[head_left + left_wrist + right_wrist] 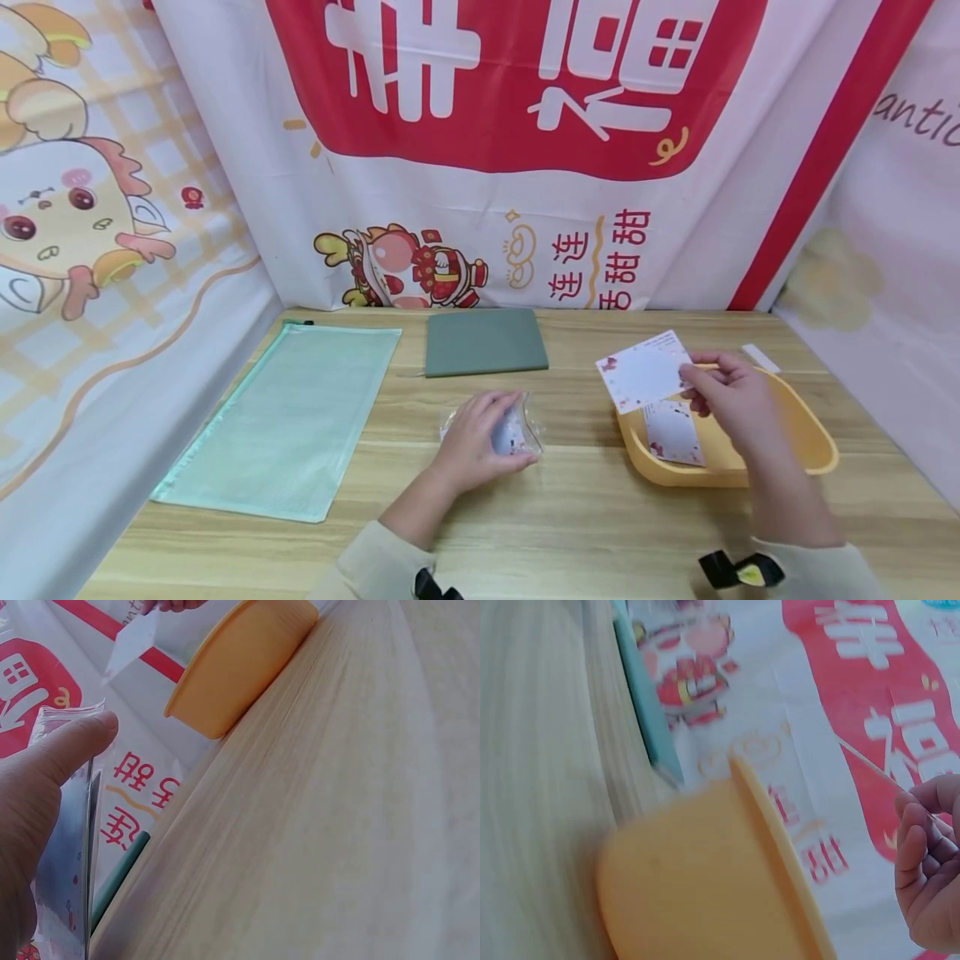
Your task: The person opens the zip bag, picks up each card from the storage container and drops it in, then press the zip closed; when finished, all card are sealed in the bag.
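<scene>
In the head view my left hand (474,440) grips a clear plastic bag (531,429) with printed cards inside, fingers along the far side and thumb at the near edge. The left wrist view shows the bag (64,862) standing on its edge under the thumb. My right hand (731,400) pinches a white card (643,371) with small printed figures at its corner, thumb on top. That card is held over the left rim of a yellow plastic bin (806,429). Inside the bin, a similar card (672,435) leans against the left side.
A mint-green mesh zip pouch (288,417) lies flat at the left. Toward the back is a dark green notebook (486,342). A small white strip (761,358) lies behind the bin. Printed cloth (517,192) hangs along the table's back and both sides.
</scene>
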Demonstrator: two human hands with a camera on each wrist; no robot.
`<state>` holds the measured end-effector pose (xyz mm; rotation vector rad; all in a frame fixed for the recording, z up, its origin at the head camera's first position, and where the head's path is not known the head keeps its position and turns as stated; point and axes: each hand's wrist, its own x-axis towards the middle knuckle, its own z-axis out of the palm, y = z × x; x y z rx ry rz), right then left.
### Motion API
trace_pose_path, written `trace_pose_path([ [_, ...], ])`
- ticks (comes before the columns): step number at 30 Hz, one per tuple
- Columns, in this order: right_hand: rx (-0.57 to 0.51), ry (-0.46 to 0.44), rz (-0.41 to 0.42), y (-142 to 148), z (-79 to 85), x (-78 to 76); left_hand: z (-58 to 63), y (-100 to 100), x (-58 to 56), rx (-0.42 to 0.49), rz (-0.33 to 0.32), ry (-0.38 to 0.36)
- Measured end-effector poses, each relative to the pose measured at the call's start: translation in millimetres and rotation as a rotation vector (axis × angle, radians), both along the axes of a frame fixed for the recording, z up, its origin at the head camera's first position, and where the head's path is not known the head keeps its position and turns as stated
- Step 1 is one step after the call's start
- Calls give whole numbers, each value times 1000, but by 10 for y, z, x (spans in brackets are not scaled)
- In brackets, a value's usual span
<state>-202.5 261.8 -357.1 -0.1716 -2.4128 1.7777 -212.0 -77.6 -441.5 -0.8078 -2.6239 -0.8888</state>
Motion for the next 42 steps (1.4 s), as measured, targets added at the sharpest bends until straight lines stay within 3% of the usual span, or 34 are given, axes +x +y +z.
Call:
trace_pose_path([
  [4, -52, -12, 33, -269, -33, 14, 5, 7, 2, 3, 8, -7],
  [10, 7, -110, 100, -606, -93, 36, 13, 9, 2, 0, 8, 17],
  [16, -42, -108, 140, -805, -177, 14, 6, 7, 6, 5, -2, 61],
  [25, -100, -132, 119, -921, -229, -7, 14, 8, 12, -16, 13, 30],
  [36, -72, -104, 106, -949, -262, 0, -12, 2, -6, -21, 2, 23],
  [42, -123, -85, 116, -991, -289, 9, 0, 5, -7, -20, 14, 1],
])
